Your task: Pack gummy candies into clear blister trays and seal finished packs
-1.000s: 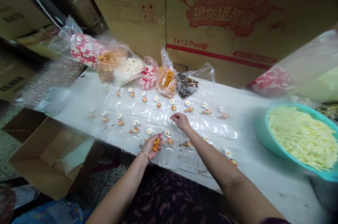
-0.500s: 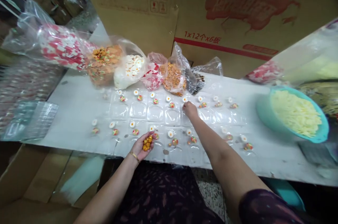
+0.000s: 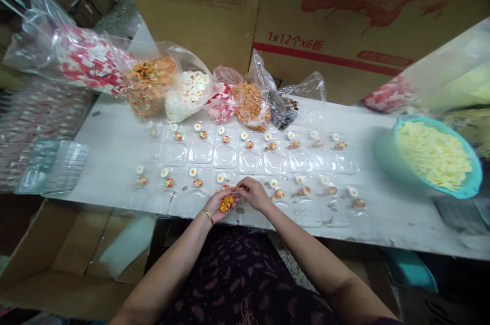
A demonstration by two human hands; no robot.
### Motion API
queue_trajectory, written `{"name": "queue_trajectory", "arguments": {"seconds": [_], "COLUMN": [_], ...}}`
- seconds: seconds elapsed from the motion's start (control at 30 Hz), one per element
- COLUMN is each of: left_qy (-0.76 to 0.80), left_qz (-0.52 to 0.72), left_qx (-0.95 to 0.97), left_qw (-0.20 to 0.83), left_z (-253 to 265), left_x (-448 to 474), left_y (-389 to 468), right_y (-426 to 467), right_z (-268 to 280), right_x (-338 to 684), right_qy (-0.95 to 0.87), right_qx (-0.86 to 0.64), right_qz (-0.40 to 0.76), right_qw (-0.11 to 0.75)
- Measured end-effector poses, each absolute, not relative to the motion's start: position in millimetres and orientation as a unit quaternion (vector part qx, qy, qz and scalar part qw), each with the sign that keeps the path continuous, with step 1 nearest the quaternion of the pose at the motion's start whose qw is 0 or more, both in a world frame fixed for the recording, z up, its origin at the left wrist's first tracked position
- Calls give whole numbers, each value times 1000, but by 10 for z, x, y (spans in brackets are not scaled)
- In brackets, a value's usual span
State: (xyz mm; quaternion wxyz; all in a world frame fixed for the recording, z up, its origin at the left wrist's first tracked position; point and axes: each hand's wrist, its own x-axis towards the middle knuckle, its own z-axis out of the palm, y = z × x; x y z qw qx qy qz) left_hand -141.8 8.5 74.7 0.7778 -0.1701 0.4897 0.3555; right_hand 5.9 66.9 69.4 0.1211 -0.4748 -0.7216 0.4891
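My left hand [image 3: 221,206], palm up near the front edge of the table, cups a small heap of orange pieces [image 3: 226,203]. Just beside its fingertips, my right hand [image 3: 252,194] pinches a small orange piece [image 3: 237,189]. Both hands are over the front row of clear plastic trays [image 3: 197,196]. A back row of clear trays [image 3: 250,161] lies farther off. Along their far sides sit white discs with orange centres [image 3: 197,127] and round multicoloured pieces [image 3: 197,182]. Some have small orange pieces [image 3: 272,197] beside them. My hands hide part of the front row.
Bags of red-and-white [image 3: 90,62], orange [image 3: 252,105], white [image 3: 193,90] and dark pieces [image 3: 287,113] line the table's back, before large cartons [image 3: 306,70]. At right stands a turquoise basin [image 3: 386,154] of pale strips. Stacked plastic trays [image 3: 53,167] lie left, above an open carton [image 3: 69,243].
My right hand has come back from the back row to my left hand. An orange piece now lies beside the disc where it was. My left hand has shifted slightly right.
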Motion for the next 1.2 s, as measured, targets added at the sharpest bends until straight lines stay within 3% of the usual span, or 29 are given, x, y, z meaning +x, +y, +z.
{"name": "queue_trajectory", "arguments": {"seconds": [0.2, 0.3, 0.4, 0.57, 0.67, 0.8, 0.9, 1.0, 1.07, 1.2], "left_qy": [503, 504, 512, 506, 497, 462, 435, 425, 445, 484], "left_qz": [402, 407, 414, 415, 425, 453, 461, 468, 464, 431], "left_qx": [-212, -229, -233, -229, -235, -238, -232, -234, -243, -242], "left_qw": [735, 726, 716, 721, 719, 725, 737, 739, 727, 722], "left_z": [765, 816, 852, 842, 840, 866, 871, 844, 816, 757], "left_x": [-1423, -1502, -1621, -1890, -2073, -2281, -2374, -2390, -2369, -2337], "left_y": [25, 9, -25, -92, -82, 33, 161, 263, 287, 232], "right_y": [1221, 1497, 1690, 1769, 1737, 1651, 1434, 1070, 843, 646], "right_z": [300, 202, 153, 58, 35, 165, 388, 629, 729, 745], "right_x": [282, 94, -155, -400, -402, -370, -505, -801, -998, -1133], "right_qy": [-451, -463, -533, -677, -743, -779, -793, -829, -839, -793], "right_qx": [-650, -676, -707, -694, -642, -595, -566, -424, -355, -394], "right_qz": [546, 503, 401, 241, 188, 194, 221, 342, 400, 461], "right_qw": [275, 274, 234, 40, -23, -41, 43, 126, 102, 65]}}
